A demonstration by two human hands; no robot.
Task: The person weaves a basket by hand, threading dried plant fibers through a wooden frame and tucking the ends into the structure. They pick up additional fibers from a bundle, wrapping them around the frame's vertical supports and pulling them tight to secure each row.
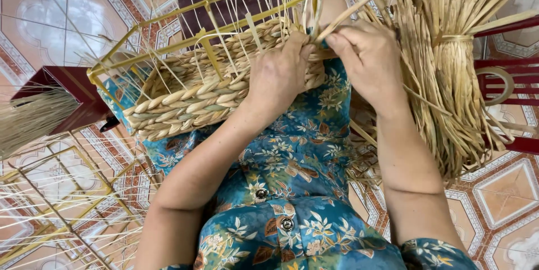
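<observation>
Patterned tile floor [73,17]; hands [281,73] weaving straw basket [191,98] on lap.

Left hand [279,74] and right hand [368,56] pinch straw strands [342,20] on half-woven basket [191,98].
</observation>
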